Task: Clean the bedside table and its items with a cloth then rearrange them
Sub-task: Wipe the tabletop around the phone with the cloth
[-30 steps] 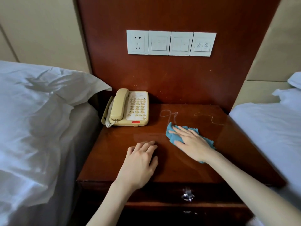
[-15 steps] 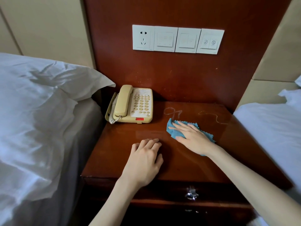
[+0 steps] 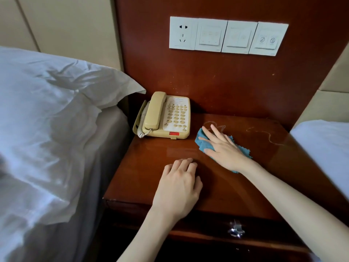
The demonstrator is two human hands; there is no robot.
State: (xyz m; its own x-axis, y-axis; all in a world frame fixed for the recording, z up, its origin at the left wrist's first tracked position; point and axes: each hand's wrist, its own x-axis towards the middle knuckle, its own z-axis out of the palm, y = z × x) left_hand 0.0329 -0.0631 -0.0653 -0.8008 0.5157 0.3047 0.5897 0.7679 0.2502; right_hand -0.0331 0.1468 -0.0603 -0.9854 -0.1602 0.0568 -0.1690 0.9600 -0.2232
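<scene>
A glossy brown bedside table [image 3: 151, 176] holds a beige corded telephone [image 3: 166, 116] at its back left corner. My right hand [image 3: 222, 146] lies flat, fingers spread, pressing a blue cloth [image 3: 203, 142] onto the tabletop just right of the phone. Pale squiggly marks [image 3: 268, 135] show on the wood behind and to the right of the cloth. My left hand [image 3: 178, 186] rests palm down near the front middle of the table, fingers curled, holding nothing.
A bed with a white pillow [image 3: 56, 114] presses against the table's left side. Another white bed [image 3: 324, 148] is at the right. A row of white wall switches and a socket [image 3: 226, 35] sits on the wooden panel behind. A metal drawer handle [image 3: 236, 228] is below the front edge.
My right hand has slid the blue cloth away from me and a little left, towards the phone and the squiggly marks. My left hand stays in place.
</scene>
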